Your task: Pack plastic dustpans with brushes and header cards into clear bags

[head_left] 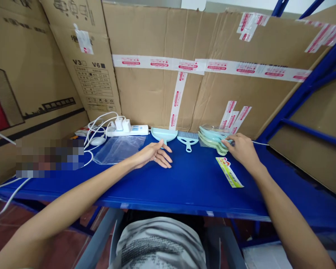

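Observation:
My left hand (157, 156) is open above the blue table (168, 186), fingers spread and nothing in them. Just behind it lies a light blue, half-round plastic piece (164, 134) shaped like a small dustpan. Beside that is a light blue wide-toothed comb (188, 140) with a looped handle. To the right, my right hand (242, 149) has its thumb and fingers closed on the near end of a light blue plastic piece (212, 133). It is on top of a pile with pale green pieces (217, 145), partly under clear film. A yellow-green printed card (229, 172) lies in front.
At the back left stands a white power strip (131, 130) with plugs and tangled white cables (96, 127). A clear plastic bag (119, 148) lies before it. Cardboard panels (151, 93) wall the back and left; a blue metal frame (305, 89) rises at right.

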`<state>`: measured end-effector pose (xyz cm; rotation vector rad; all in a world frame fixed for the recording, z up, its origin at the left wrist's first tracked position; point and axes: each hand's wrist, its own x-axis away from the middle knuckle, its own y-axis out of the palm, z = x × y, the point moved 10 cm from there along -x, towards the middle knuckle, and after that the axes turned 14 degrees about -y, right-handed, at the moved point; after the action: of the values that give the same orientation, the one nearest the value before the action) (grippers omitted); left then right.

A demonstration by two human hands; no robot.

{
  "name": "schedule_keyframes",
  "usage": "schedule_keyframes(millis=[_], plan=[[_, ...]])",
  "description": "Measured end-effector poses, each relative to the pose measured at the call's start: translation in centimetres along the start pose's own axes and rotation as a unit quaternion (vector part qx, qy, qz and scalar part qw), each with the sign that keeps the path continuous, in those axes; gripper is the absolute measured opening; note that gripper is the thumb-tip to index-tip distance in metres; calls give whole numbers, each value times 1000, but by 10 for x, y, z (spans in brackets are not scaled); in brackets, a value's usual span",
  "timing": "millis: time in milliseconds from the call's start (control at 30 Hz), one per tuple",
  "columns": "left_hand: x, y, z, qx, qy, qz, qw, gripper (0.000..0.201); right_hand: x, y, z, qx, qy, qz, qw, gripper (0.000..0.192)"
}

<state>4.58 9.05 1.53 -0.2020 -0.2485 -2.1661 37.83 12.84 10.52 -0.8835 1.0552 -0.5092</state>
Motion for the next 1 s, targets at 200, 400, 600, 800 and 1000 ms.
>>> schedule_keyframes(millis=[200,400,600,800,1000], plan=[[-6,-10,-1,-61,26,53,996,62,-2,24,2,-19,-18,-50,998,32],[14,-28,35,-447,219,329,803,25,5,-16,-42,63,31,42,997,50],[-5,-33,22,-584,141,360,714,26,-3,17,-166,13,-285,-6,958,46],[6,-29,25,-564,124,367,729,43,6,54,-191,-25,-371,-117,921,55],[28,-37,40,-521,163,415,728,4,8,42,-182,-106,-366,-80,921,63]])
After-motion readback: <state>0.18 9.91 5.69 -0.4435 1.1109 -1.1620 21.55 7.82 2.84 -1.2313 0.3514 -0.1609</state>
